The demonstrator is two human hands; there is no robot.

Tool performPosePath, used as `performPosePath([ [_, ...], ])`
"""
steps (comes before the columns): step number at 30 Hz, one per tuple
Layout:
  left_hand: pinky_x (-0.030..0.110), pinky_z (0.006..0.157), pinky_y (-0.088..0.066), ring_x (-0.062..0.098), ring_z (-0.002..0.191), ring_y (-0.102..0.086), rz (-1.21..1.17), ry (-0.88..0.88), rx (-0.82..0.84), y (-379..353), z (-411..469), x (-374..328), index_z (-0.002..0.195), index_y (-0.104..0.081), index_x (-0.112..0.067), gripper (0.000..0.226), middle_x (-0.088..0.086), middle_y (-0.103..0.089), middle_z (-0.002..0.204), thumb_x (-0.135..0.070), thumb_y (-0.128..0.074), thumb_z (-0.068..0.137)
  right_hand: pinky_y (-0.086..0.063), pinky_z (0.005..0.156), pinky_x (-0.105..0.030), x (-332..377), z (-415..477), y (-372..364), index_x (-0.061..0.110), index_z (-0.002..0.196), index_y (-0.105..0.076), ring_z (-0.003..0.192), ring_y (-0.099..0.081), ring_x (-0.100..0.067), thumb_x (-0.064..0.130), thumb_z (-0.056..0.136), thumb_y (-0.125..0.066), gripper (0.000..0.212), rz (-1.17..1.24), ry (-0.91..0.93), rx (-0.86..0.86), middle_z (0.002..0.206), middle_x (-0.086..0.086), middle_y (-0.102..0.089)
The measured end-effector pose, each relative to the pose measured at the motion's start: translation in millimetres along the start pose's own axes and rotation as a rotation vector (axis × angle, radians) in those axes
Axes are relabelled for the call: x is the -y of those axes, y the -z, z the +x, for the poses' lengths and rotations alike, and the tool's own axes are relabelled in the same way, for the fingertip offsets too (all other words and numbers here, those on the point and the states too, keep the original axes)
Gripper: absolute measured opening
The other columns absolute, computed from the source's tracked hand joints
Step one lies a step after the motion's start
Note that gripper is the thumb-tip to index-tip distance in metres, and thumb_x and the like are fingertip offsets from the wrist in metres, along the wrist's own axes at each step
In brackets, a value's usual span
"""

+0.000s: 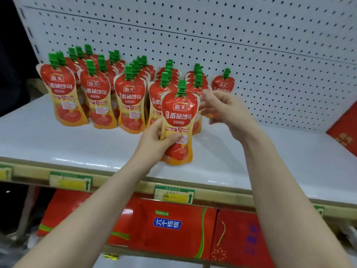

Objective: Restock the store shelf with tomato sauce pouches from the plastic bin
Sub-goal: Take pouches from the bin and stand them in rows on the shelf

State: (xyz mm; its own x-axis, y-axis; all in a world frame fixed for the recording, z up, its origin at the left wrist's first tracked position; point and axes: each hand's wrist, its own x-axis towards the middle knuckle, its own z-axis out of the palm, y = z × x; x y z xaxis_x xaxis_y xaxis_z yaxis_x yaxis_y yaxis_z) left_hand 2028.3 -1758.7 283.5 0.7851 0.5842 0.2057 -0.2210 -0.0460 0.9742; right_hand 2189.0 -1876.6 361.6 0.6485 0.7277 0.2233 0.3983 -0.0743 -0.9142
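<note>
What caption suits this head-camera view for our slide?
Left hand grips a tomato sauce pouch upright on the shelf; right hand reaches the row behind.

The lone head-worn wide-angle camera looked forward and down from close above the person's forearms (92,213), facing the white shelf (58,144) and pegboard back (251,45) beyond the left grip (154,140), with red boxes (173,229) on the tier below that grip.

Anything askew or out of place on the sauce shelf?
No spill or damage shows. The front-left pouch appears to lean left, off its neighbours' line. One lone pouch stands apart by the pegboard. The held pouch, in the left hand, stands ahead of the rows.
</note>
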Motion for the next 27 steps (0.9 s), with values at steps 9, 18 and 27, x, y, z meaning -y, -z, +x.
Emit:
performPosePath([
  [9, 0.024, 0.087, -0.054, 0.006, 0.105, -0.066, 0.061, -0.03, 0.033, -14, 9, 10, 0.121, -0.06, -0.019, 0.028, -0.006, -0.071, 0.112, -0.015, -0.06, 0.093, -0.054, 0.056, -0.019, 1, -7, 11, 0.007, 0.101, -0.068, 0.067, -0.067, -0.005, 0.009, 0.093, -0.064, 0.01, -0.025, 0.069, 0.016, 0.076, 0.008, -0.074],
  [18, 0.024, 0.097, -0.037, 0.017, 0.127, -0.049, 0.558, -0.012, 0.073, -22, 13, 34, 0.14, -0.046, -0.021, 0.045, -0.001, -0.05, 0.143, -0.015, -0.053, 0.096, -0.057, 0.066, -0.028, -35, 18, 16, 0.001, 0.103, -0.069, 0.076, -0.068, -0.01, 0.013, 0.095, -0.062, 0.016, -0.068, 0.101, -0.166, 0.09, -0.005, -0.074],
  [27, 0.044, 0.113, -0.035, 0.022, 0.139, -0.036, 0.707, 0.036, 0.046, -30, 35, 50, 0.149, -0.033, -0.018, 0.059, 0.002, -0.034, 0.154, -0.021, -0.055, 0.094, -0.053, 0.062, -0.018, -42, 42, 3, 0.007, 0.105, -0.067, 0.078, -0.07, -0.004, 0.01, 0.096, -0.06, 0.011, 0.058, 0.124, -0.13, 0.091, 0.0, -0.072],
])
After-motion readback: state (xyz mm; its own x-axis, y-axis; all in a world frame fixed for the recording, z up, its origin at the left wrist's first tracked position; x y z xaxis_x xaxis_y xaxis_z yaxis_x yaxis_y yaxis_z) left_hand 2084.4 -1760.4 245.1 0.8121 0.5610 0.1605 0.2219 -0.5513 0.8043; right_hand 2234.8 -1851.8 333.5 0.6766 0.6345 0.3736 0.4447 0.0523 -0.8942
